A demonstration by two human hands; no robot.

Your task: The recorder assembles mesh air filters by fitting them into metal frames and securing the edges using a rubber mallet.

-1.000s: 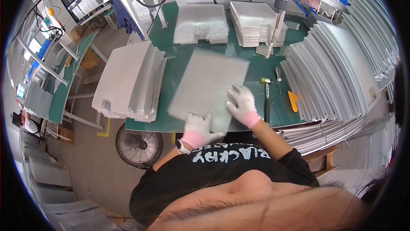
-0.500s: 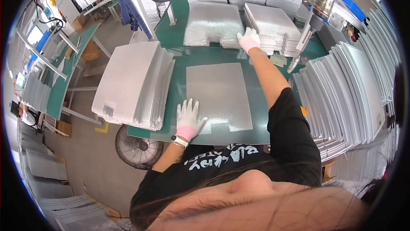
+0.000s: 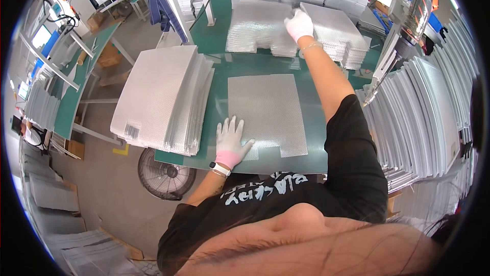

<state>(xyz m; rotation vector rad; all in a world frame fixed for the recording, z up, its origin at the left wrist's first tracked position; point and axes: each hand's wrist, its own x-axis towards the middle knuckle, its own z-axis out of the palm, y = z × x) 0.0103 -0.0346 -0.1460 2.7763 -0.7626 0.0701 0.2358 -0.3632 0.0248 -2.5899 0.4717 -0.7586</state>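
Resting left hand: spread flat and palm down, grasping nothing, astride the near-left edge of a silver mesh-patterned sheet, thumb lying over it.
Mesh-patterned sheet: on the green worktop, mostly to the right of and beyond the left hand, nearer the person than the right hand.
Sheet's direction: long axis seems to run away from the person, only slightly longer than wide; its notched edge faces the person, right of the left thumb.
Right hand: fingers curled where the back-left stack and back-right stack meet; whether it grips an edge, I cannot tell.
Stack risk: the curled fingers could drag sheets askew, I judge, because the two stacks sit so close on either side of that hand.
Sheet risk: it might pivot if the left hand pushes, being pressed at one side only.
Hanging power tool: right of the right hand, tip slanting down near its forearm; an outward elbow swing could knock it.
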